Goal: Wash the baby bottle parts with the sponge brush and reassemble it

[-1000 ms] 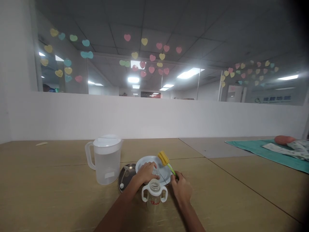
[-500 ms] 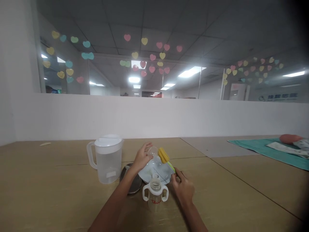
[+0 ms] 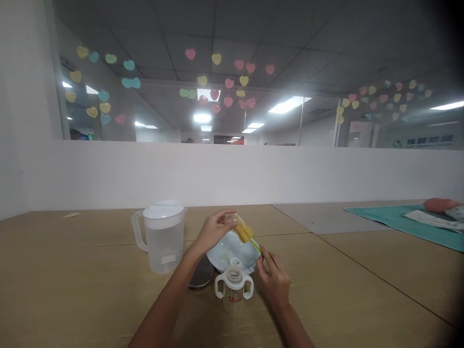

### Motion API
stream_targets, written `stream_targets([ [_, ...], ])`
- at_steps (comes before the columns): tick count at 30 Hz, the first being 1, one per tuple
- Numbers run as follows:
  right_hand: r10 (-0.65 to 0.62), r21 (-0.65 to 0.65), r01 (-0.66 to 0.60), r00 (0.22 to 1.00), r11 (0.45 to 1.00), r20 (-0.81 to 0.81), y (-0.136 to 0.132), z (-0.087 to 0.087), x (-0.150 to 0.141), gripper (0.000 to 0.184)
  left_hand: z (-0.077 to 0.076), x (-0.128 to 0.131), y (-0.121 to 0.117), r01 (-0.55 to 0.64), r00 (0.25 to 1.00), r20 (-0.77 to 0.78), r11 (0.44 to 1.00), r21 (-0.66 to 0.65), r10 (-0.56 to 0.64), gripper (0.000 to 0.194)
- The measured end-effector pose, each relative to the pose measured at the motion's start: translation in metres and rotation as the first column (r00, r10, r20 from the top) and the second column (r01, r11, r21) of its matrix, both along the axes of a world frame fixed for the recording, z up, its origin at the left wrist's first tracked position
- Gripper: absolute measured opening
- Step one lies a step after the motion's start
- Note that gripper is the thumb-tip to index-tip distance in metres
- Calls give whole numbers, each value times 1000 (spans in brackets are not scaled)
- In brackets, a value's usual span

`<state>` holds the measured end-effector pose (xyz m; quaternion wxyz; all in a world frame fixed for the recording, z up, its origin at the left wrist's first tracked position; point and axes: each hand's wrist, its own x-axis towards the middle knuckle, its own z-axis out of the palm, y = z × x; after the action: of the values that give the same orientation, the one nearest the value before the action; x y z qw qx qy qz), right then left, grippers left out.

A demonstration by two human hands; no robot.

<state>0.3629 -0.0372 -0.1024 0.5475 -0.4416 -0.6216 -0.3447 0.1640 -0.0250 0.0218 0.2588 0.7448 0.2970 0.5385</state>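
My left hand (image 3: 216,229) grips a clear plastic bottle cap (image 3: 232,219), tilted above a white bowl (image 3: 214,255). In my right hand (image 3: 276,275) is the green handle of a sponge brush (image 3: 244,233). The brush's yellow head meets the cap's mouth and seems partly inside it. Below stands a clear baby bottle (image 3: 234,290), upright and uncapped, with white side handles and red lettering. A small white ring-shaped part (image 3: 235,261) shows behind the bottle's neck, by the bowl's near edge.
A lidded translucent pitcher (image 3: 165,241) stands on the left. A dark round lid or plate (image 3: 203,274) lies beside the bowl, partly behind my left forearm. On the far right a teal cloth (image 3: 391,220) carries a reddish object (image 3: 440,205). A white wall rises behind the table.
The yellow brush head has moved left and down to the cap's mouth. My left hand has raised the cap slightly and turned it toward the brush.
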Motion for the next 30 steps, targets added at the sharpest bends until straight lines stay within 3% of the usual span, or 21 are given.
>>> stream_targets([
  [2, -17, 37, 18, 1000, 999, -7, 3, -1, 0, 24, 7, -16, -1, -150, 985, -72, 981, 124, 160, 40],
  [4, -34, 50, 36, 999, 998, -34, 6, -2, 1, 23, 9, -34, 1, -206, 953, -194, 967, 151, 234, 45],
  [6, -48, 42, 51, 996, 998, -70, 7, -3, 2, 24, 6, -51, 4, -198, 908, -363, 978, 68, 209, 48],
  [8, -54, 35, 57, 995, 998, -82, 8, -3, 3, 25, -2, -64, 9, -256, 814, -549, 966, -42, 192, 51],
  [12, -63, 33, 65, 996, 997, -59, 8, -4, 2, 25, -22, -76, 24, -453, 611, -775, 875, -172, 164, 58],
  [17, -64, -17, 63, 997, 998, -53, 10, -7, 1, 25, -48, -71, 43, -441, 581, -810, 868, -228, 82, 59],
  [21, -55, -53, 51, 996, 997, -65, 11, -8, 2, 26, -63, -65, 50, -399, 587, -804, 898, -184, 96, 54],
  [26, -52, -70, 47, 996, 996, -74, 10, -7, 2, 26, -65, -57, 51, -402, 585, -776, 915, -27, 234, 48],
  [30, -54, -83, 49, 997, 995, -63, 9, -6, 1, 26, -66, -35, 50, -377, 572, -770, 924, 59, 283, 41],
])
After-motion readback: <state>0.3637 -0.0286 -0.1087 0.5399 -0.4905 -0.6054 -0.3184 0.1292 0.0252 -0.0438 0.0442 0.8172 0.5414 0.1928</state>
